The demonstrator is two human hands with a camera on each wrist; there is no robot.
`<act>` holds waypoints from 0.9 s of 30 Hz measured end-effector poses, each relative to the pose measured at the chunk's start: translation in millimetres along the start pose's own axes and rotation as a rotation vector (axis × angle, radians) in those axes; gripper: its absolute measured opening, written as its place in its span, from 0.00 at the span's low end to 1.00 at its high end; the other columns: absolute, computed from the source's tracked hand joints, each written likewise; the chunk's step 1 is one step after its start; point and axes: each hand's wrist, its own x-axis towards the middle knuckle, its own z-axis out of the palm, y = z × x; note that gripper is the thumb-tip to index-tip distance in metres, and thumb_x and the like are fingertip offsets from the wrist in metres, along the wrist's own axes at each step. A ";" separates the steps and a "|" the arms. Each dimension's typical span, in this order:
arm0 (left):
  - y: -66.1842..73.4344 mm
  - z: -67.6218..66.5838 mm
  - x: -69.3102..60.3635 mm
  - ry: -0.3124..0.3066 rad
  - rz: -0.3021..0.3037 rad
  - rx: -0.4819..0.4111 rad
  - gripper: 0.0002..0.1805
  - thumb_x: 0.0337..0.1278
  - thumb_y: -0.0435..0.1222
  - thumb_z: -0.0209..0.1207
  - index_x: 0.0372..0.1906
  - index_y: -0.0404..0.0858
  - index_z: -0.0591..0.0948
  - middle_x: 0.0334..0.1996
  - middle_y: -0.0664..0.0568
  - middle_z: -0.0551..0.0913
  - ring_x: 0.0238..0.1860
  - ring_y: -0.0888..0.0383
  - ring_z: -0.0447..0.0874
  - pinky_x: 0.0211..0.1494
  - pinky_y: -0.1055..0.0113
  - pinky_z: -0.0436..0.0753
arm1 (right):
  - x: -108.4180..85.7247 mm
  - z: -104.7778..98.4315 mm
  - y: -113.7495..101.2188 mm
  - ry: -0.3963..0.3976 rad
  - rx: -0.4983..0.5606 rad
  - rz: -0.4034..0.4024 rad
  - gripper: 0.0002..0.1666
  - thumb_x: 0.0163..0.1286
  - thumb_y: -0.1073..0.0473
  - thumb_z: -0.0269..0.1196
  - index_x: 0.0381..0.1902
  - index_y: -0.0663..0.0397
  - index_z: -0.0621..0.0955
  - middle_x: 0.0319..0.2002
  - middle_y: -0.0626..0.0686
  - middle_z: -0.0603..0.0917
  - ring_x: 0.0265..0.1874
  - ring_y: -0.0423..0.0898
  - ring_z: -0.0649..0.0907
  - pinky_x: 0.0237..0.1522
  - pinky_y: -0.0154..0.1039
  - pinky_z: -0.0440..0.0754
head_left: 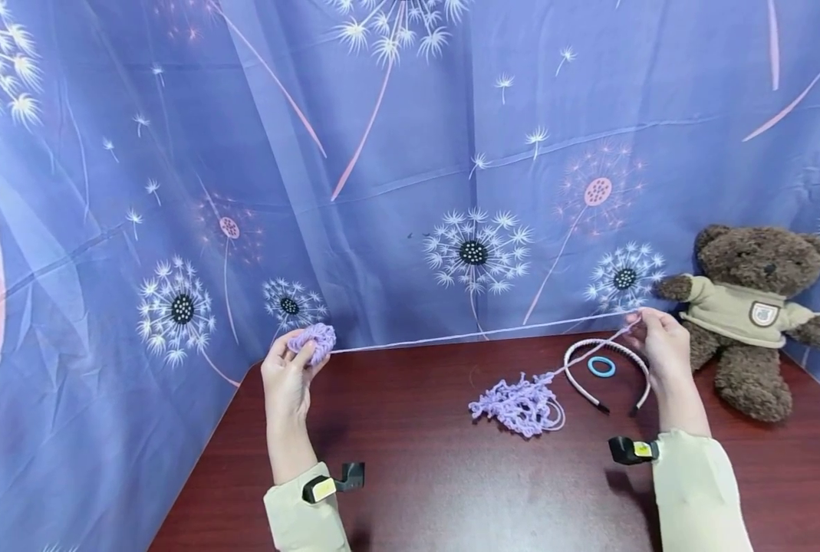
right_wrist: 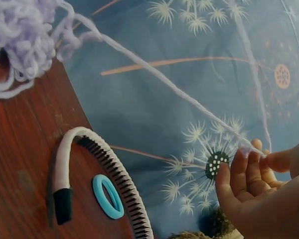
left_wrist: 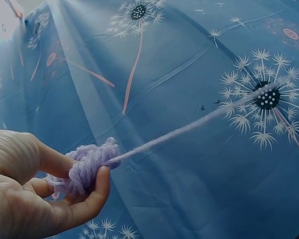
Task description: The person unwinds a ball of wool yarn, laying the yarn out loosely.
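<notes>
My left hand [head_left: 289, 376] grips a small wound ball of lilac yarn [head_left: 317, 342], thumb on one side and fingers on the other. From it a taut strand [head_left: 479, 335] runs above the table's back edge to my right hand [head_left: 665, 349], raised at the right. In the right wrist view the right thumb and fingertips [right_wrist: 256, 145] pinch the yarn. From that pinch another length of yarn slopes down to a loose, tangled heap of lilac yarn [head_left: 520, 405] on the table. The left wrist view shows the ball [left_wrist: 87, 167] closely, with the strand leaving past a fingertip.
On the dark red table [head_left: 451, 491] a white headband [head_left: 575, 379] with dark tips lies by the right hand, a light blue ring [head_left: 601, 366] inside its curve. A brown teddy bear [head_left: 755, 322] in a beige top sits at the back right. A blue dandelion-print curtain [head_left: 396, 230] hangs behind.
</notes>
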 end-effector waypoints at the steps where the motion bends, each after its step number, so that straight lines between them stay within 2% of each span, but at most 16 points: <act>1: 0.0 -0.1 0.3 0.003 0.001 -0.003 0.15 0.62 0.18 0.49 0.34 0.42 0.78 0.36 0.54 0.78 0.35 0.62 0.82 0.32 0.71 0.87 | 0.2 -1.6 -0.6 -0.010 0.008 -0.002 0.19 0.76 0.65 0.46 0.28 0.47 0.79 0.19 0.41 0.83 0.20 0.32 0.82 0.27 0.24 0.83; 4: 0.9 -0.6 0.5 0.008 -0.001 -0.015 0.15 0.62 0.18 0.50 0.34 0.42 0.78 0.35 0.54 0.78 0.35 0.62 0.82 0.31 0.71 0.87 | 1.0 -5.3 -1.8 -0.038 0.024 -0.012 0.19 0.76 0.65 0.47 0.28 0.46 0.80 0.20 0.42 0.84 0.21 0.33 0.83 0.27 0.25 0.84; 12: 4.1 -6.7 1.2 0.045 0.001 -0.071 0.15 0.61 0.17 0.50 0.34 0.40 0.78 0.33 0.53 0.80 0.30 0.61 0.82 0.30 0.71 0.87 | 3.1 -16.0 -4.9 -0.041 0.094 -0.025 0.19 0.75 0.66 0.50 0.27 0.47 0.82 0.20 0.43 0.84 0.20 0.34 0.84 0.26 0.26 0.84; 15: 3.1 -2.8 0.3 0.025 0.000 -0.061 0.15 0.61 0.17 0.50 0.34 0.40 0.78 0.33 0.53 0.79 0.31 0.62 0.82 0.30 0.71 0.87 | 3.8 -13.5 -3.8 -0.092 0.041 -0.029 0.19 0.75 0.65 0.51 0.27 0.44 0.83 0.21 0.42 0.84 0.21 0.33 0.84 0.28 0.25 0.84; 22: -1.9 15.3 -5.3 -0.073 0.001 -0.032 0.16 0.61 0.17 0.50 0.34 0.41 0.78 0.35 0.54 0.81 0.33 0.61 0.83 0.32 0.70 0.87 | 1.9 2.0 0.0 -0.271 -0.156 -0.054 0.17 0.74 0.62 0.54 0.31 0.38 0.85 0.25 0.38 0.84 0.26 0.31 0.84 0.33 0.21 0.82; 27: -6.0 28.6 -11.2 -0.125 -0.024 -0.006 0.16 0.61 0.17 0.50 0.35 0.43 0.77 0.37 0.55 0.82 0.33 0.62 0.84 0.32 0.70 0.87 | -3.2 10.3 3.6 -0.310 -0.228 -0.028 0.14 0.74 0.59 0.55 0.32 0.37 0.84 0.27 0.36 0.85 0.28 0.30 0.84 0.33 0.22 0.83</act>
